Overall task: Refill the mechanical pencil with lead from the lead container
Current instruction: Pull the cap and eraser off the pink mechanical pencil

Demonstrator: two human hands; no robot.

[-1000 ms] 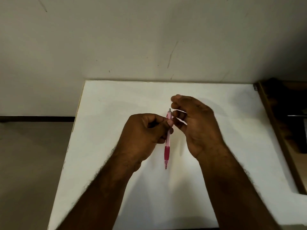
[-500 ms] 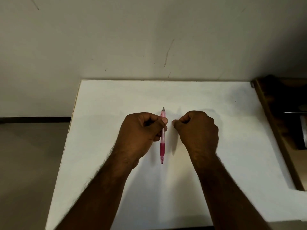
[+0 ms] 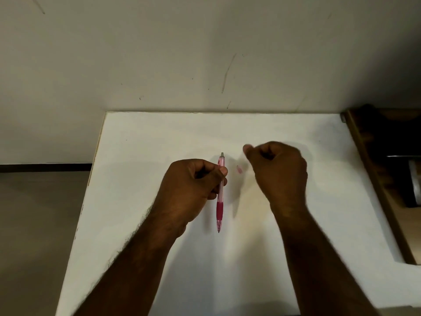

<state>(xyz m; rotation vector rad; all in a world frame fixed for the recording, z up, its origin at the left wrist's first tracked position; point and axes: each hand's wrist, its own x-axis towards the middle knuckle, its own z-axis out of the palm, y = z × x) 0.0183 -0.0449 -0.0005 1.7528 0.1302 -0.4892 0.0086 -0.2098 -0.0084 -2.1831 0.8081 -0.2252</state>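
Note:
My left hand (image 3: 193,181) grips a pink see-through mechanical pencil (image 3: 220,197) by its upper barrel. The pencil stands almost upright over the white table (image 3: 159,137), its tip pointing down and its grey top end bare. A small pink piece (image 3: 239,169), blurred and perhaps the pencil's cap, lies on the table just right of the pencil. My right hand (image 3: 278,169) hovers to the right of that piece, curled into a fist with thumb and forefinger pinched; nothing shows between them. No lead container is in view.
The table's far edge meets a pale wall (image 3: 205,53). A dark wooden frame (image 3: 373,179) runs along the table's right side, with a dark recess and a grey metal object (image 3: 414,185) behind it. Floor lies beyond the left edge.
My right hand has come away from the pencil's top and moved right, closing into a fist. A small pink piece now lies on the table. My left hand keeps its hold on the pencil.

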